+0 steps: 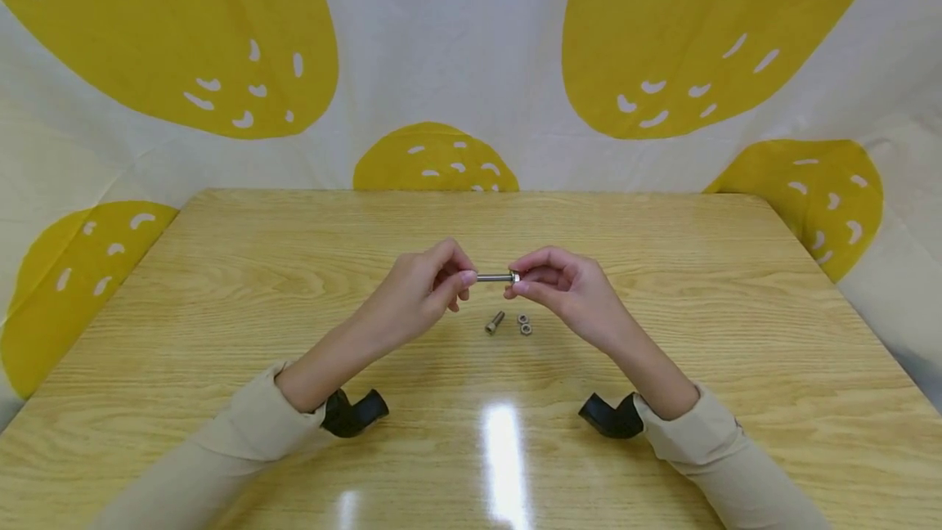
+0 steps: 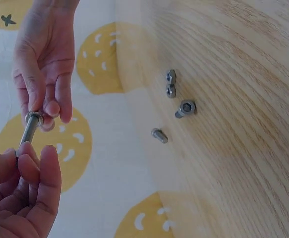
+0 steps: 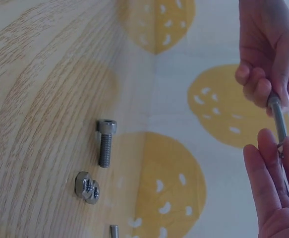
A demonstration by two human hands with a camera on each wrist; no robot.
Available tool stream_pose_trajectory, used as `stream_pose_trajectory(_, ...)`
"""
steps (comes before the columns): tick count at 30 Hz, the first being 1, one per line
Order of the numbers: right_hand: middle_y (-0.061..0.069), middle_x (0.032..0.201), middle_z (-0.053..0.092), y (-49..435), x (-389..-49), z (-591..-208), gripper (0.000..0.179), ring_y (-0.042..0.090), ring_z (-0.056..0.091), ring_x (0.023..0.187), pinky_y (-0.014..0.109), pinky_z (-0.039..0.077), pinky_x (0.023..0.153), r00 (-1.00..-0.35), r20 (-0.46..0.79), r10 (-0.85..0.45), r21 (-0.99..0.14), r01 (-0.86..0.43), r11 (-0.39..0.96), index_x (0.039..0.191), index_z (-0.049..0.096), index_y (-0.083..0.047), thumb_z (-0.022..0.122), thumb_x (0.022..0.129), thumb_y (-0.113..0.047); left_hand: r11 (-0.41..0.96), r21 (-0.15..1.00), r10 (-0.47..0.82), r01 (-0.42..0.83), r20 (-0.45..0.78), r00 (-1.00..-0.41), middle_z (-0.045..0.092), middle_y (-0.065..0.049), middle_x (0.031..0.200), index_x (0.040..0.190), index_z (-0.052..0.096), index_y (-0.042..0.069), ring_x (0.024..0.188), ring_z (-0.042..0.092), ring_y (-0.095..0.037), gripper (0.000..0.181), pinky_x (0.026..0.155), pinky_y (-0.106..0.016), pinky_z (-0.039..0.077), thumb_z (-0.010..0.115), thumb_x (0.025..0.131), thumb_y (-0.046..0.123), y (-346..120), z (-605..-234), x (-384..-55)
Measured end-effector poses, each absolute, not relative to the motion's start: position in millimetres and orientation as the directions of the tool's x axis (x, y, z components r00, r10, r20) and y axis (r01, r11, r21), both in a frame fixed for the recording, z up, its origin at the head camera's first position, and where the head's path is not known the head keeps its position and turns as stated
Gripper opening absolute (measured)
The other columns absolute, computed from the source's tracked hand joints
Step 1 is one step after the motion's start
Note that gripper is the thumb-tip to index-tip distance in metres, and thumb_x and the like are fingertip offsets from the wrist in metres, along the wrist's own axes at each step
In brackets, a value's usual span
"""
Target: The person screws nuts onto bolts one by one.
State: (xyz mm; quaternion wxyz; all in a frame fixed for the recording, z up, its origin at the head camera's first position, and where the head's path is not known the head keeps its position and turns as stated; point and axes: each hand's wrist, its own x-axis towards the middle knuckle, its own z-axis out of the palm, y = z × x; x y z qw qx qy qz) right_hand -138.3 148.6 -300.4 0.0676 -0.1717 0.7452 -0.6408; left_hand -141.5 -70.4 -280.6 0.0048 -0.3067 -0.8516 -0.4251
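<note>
My left hand (image 1: 434, 285) pinches one end of a metal bolt (image 1: 491, 277), which lies level above the table and points right. At its other end a nut (image 1: 514, 276) sits between the thumb and fingers of my right hand (image 1: 570, 289). The left wrist view shows the nut (image 2: 33, 118) around the bolt's end, with the right thumb on it. In the right wrist view, the bolt's smooth shank (image 3: 279, 121) spans the gap between both hands; the left fingers cover much of its head.
On the wooden table (image 1: 294, 227) lie a socket-head bolt (image 1: 495, 323) and two nuts (image 1: 525, 325), just below the hands. A small bolt-like metal piece (image 2: 159, 135) shows farther back in the left wrist view. A fruit-print cloth (image 1: 449, 39) hangs behind the table.
</note>
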Motion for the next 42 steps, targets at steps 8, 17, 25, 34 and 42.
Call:
stream_pose_trajectory(8, 0.014, 0.099, 0.065, 149, -136, -299, 0.024, 0.012, 0.068, 0.087, 0.028, 0.054, 0.079, -0.933, 0.147, -0.328, -0.972, -0.198, 0.128, 0.109, 0.057, 0.008, 0.062, 0.086, 0.001, 0.424, 0.826, 0.478, 0.372, 0.145, -0.866, 0.058, -0.012, 0.074, 0.094, 0.053, 0.000, 0.059, 0.057, -0.013, 0.011, 0.057, -0.023, 0.052, 0.049, 0.097, 0.010, -67, -278, -139)
stream_pose_trajectory(17, 0.012, 0.092, 0.069, 149, -136, -297, 0.024, 0.014, 0.069, 0.083, 0.028, 0.054, 0.080, -0.941, 0.128, -0.313, -0.971, -0.183, 0.151, 0.109, 0.058, 0.005, 0.063, 0.087, -0.002, 0.441, 0.835, 0.460, 0.328, 0.103, -0.882, 0.057, -0.013, 0.077, 0.096, 0.052, 0.001, 0.062, 0.058, -0.018, 0.011, 0.058, -0.026, 0.051, 0.047, 0.098, 0.011, -65, -277, -139)
stream_pose_trajectory(25, 0.006, 0.085, 0.067, 152, -136, -296, 0.027, 0.018, 0.069, 0.075, 0.037, 0.055, 0.078, -0.946, 0.096, -0.308, -0.989, -0.127, 0.079, 0.109, 0.056, 0.006, 0.059, 0.092, -0.015, 0.461, 0.802, 0.451, 0.381, 0.158, -0.878, 0.058, -0.010, 0.077, 0.095, 0.051, 0.003, 0.061, 0.057, -0.017, 0.008, 0.055, -0.027, 0.049, 0.049, 0.097, 0.010, -58, -276, -138)
stream_pose_trajectory(34, 0.017, 0.103, 0.062, 153, -139, -296, 0.017, 0.014, 0.066, 0.086, 0.028, 0.054, 0.081, -0.930, 0.184, -0.318, -0.957, -0.243, 0.158, 0.100, 0.059, 0.005, 0.064, 0.086, -0.004, 0.442, 0.851, 0.421, 0.283, 0.082, -0.903, 0.057, -0.012, 0.080, 0.097, 0.052, 0.004, 0.063, 0.058, -0.021, 0.010, 0.056, -0.030, 0.049, 0.048, 0.098, 0.014, -59, -277, -140)
stream_pose_trajectory(42, 0.015, 0.101, 0.064, 153, -137, -294, 0.024, 0.012, 0.068, 0.085, 0.028, 0.054, 0.080, -0.941, 0.178, -0.288, -0.956, -0.234, 0.175, 0.108, 0.061, 0.003, 0.065, 0.086, -0.007, 0.439, 0.829, 0.433, 0.346, 0.142, -0.890, 0.057, -0.008, 0.076, 0.096, 0.052, 0.002, 0.060, 0.055, -0.014, 0.010, 0.052, -0.027, 0.047, 0.048, 0.097, 0.012, -56, -274, -138)
